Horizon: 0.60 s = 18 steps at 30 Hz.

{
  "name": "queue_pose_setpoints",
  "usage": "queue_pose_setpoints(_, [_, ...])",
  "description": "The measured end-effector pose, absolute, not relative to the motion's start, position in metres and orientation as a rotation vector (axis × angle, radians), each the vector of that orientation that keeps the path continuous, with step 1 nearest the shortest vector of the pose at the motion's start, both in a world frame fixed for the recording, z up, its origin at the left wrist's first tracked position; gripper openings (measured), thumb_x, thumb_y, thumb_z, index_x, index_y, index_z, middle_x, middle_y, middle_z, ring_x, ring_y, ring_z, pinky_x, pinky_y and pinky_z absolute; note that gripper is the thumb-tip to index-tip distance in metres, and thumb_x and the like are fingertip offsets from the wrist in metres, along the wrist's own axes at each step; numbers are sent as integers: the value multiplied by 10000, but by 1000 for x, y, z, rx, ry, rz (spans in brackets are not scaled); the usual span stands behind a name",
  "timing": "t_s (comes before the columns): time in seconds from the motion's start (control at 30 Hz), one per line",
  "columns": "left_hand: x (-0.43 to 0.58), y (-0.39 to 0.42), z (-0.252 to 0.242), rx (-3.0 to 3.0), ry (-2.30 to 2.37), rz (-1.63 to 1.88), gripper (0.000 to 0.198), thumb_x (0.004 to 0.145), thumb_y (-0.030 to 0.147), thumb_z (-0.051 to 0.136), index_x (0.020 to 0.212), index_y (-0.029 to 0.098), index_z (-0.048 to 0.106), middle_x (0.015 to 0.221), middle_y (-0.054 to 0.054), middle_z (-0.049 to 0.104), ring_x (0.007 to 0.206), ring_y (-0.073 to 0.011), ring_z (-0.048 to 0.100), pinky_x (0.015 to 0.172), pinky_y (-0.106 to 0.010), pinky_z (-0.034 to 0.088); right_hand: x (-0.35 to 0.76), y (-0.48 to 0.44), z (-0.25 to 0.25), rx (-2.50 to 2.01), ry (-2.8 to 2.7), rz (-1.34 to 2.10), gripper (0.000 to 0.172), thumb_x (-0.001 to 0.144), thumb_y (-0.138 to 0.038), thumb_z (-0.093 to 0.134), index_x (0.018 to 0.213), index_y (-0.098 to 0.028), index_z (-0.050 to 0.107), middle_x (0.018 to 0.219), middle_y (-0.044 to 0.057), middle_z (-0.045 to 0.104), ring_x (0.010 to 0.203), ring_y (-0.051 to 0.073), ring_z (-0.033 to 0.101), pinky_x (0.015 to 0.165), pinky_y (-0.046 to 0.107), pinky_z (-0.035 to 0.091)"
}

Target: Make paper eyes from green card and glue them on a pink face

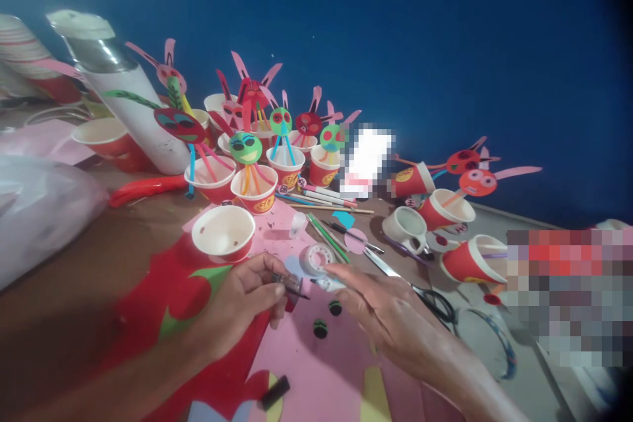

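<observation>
My left hand (257, 287) is closed, its thumb and fingers pinching a small dark, partly see-through item (287, 281) with a thin pointed end. Just right of it is my right hand (380, 306), its fingers around a white, bluish pointed tube (326, 283) whose far part is hidden by the hand. Behind the fingertips lies a roll of clear tape (320, 257). Two black-and-green paper ovals, one of them the nearer oval (320, 328), rest on pink paper (291, 369) below the hands. Red paper (148, 316) with green pieces spreads under my left arm.
Red paper cups, including an empty-looking cup (223, 234), stand behind with paper-faced figures (246, 147). Scissors (435, 303), green pencils (329, 237), a white mug (404, 229) and a tape ring (487, 343) lie right. A flask (133, 105) leans left beside a plastic bag (44, 204).
</observation>
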State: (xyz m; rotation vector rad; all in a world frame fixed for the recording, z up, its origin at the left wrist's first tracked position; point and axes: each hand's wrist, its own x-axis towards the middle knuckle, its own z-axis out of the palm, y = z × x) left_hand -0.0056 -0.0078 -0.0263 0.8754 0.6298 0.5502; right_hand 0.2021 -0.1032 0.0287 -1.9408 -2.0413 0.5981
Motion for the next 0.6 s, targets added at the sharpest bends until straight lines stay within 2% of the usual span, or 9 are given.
queue_pose_setpoints(0.13, [-7,-8,-29,894,617,552,235,778,313,745,816,154,576,779,-13,675,487,-61,543,452,-177,436,200,-103,29,-2031,-2060,654,207,986,-299,356,1013,-236,550,691,-15,672,617,176,621,572,273,384])
queue_pose_setpoints(0.3, [-8,-8,-35,929,616,577,208,798,295,726,848,156,580,773,-9,673,492,-58,552,467,-171,438,201,-106,26,-1995,-2033,661,157,983,-303,382,967,-252,529,708,-31,633,629,156,580,594,263,346])
queue_pose_setpoints(0.6, [-9,-11,-38,950,632,579,186,807,276,712,851,164,571,768,-15,674,495,-70,554,470,-188,458,199,-105,25,-1990,-2051,656,209,980,-320,380,942,-241,569,727,-10,651,651,157,599,588,251,362])
